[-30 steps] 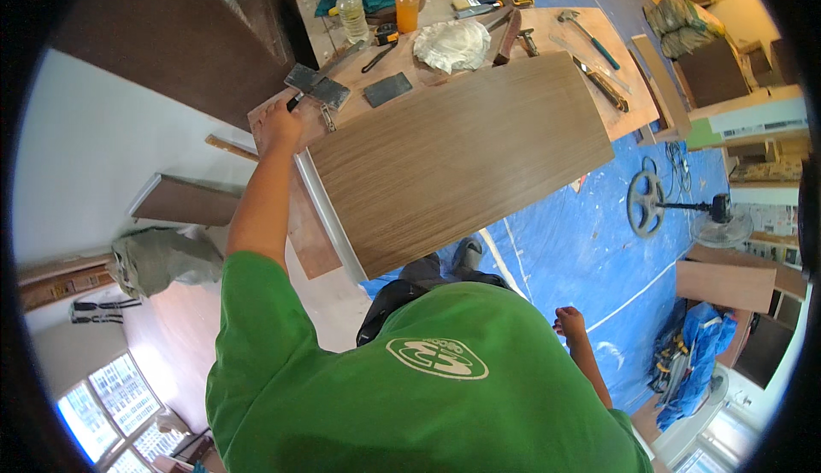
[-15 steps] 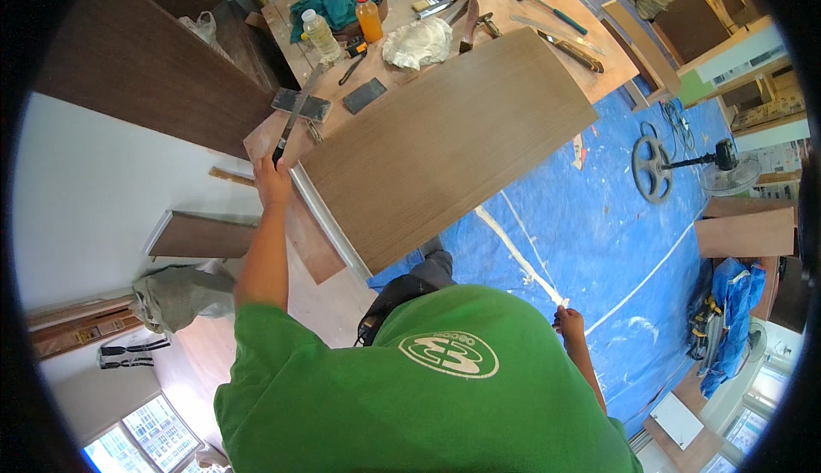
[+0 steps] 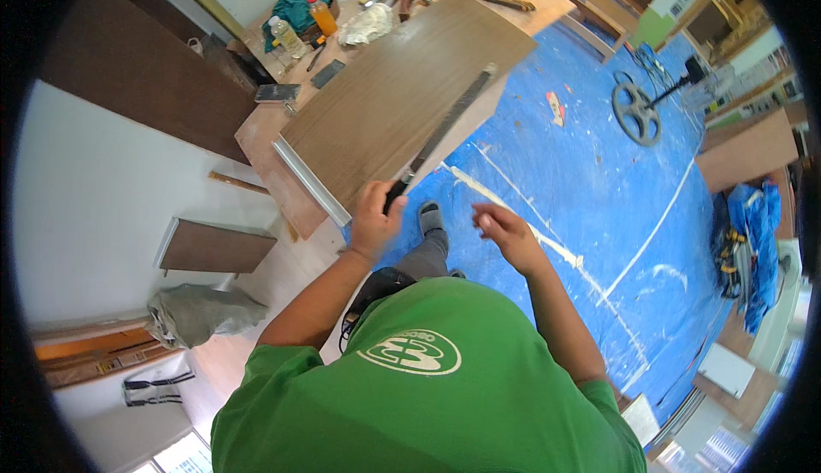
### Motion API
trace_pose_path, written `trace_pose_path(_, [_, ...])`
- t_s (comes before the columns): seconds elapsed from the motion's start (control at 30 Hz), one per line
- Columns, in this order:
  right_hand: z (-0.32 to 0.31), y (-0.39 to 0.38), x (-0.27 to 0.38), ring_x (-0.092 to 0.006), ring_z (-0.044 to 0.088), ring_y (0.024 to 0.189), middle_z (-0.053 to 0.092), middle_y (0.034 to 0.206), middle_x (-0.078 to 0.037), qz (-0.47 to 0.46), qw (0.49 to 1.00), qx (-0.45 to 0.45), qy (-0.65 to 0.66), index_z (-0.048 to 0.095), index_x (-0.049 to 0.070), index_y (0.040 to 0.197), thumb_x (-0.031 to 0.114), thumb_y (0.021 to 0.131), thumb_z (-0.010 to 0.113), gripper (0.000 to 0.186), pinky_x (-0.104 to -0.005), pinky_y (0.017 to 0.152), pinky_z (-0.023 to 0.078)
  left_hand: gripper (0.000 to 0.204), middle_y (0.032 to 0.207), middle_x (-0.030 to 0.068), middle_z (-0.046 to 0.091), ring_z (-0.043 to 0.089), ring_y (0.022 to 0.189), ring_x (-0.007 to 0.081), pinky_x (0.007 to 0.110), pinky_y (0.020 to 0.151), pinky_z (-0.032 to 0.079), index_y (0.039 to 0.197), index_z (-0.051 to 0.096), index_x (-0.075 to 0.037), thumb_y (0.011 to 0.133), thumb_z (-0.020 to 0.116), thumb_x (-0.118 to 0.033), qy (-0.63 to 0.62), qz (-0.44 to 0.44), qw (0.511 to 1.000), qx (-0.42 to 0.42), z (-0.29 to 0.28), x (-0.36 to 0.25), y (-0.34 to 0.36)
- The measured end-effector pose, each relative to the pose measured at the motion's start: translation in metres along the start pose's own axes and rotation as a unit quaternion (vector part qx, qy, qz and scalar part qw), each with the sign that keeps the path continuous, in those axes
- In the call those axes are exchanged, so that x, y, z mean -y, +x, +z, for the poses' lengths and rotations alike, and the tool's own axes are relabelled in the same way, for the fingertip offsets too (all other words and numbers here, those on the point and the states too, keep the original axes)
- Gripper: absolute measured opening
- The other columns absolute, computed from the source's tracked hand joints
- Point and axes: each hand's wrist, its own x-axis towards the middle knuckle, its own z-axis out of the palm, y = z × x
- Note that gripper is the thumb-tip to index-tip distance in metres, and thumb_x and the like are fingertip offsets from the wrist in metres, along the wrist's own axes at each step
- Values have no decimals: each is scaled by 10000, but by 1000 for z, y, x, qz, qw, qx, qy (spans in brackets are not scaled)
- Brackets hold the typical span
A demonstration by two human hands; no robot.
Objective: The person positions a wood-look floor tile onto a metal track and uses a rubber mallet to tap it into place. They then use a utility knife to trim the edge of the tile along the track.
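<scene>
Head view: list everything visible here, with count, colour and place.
Brown wood-grain panel: one, lying on the workbench, pale strip on its near edge.
Long dark metal file: one, lying along the panel's right edge, handle in the left hand.
Plywood workbench: one, tan, upper centre.
Plastic bottles: two, clear and orange, at the bench's far end.
Teal cloth: one, behind the bottles.
Blue floor sheet: one, right of the bench.
Black round stand: one, on the sheet.
Small brown panel: one, on the floor at left.
Left hand: gripping the file's handle.
Right hand: open, holding nothing.
</scene>
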Motion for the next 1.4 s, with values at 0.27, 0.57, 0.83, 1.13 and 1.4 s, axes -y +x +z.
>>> trace_pose_path(0.27, [44, -23, 42, -221, 658, 1026, 668, 1071, -86, -69, 930, -129, 336, 533, 40, 1374, 281, 1096, 491, 370, -409, 914, 537, 279, 993, 124, 582, 620, 814, 176, 348, 745, 515, 1118, 567, -16, 963, 716, -195, -117, 23, 975, 186, 53, -68, -53])
trace_pose_path(0.57, [70, -41, 2, -122, 558, 598, 551, 764, -6, -62, 933, -232, 269, 607, 11, 1298, 214, 1055, 592, 318, -272, 549, 459, 357, 1114, 173, 657, 639, 1088, 343, 446, 961, 500, 1143, 648, -19, 944, 721, -307, -51, 95, 933, 344, 8, 0, -54])
trace_pose_path(0.83, [156, -37, -48, -96, 519, 541, 536, 680, 11, 80, 932, -303, 180, 659, 28, 1075, 365, 1058, 582, 346, -251, 492, 407, 949, 1647, 194, 276, 249, 1519, 394, 604, 1219, 166, 1551, 394, -120, 784, 817, -483, 265, 158, 926, 219, -70, 175, 25])
trace_pose_path(1.13, [300, -40, -56, -63, 497, 561, 562, 714, 21, 181, 868, -442, 134, 652, 2, 1097, 254, 1019, 666, 264, -244, 493, 399, 1101, 1699, 174, 184, 149, 1566, 375, 635, 1233, 66, 1606, 317, -157, 757, 723, -727, 181, 260, 898, 305, -62, 228, 61])
trace_pose_path(1.4, [356, -27, -73, -57, 516, 615, 568, 753, 24, 155, 886, -434, 42, 629, 33, 1019, 313, 1016, 675, 284, -243, 534, 418, 916, 1696, 132, 234, 195, 1569, 314, 562, 1260, 106, 1614, 315, -171, 906, 582, -687, 247, 264, 914, 182, -40, 266, 167])
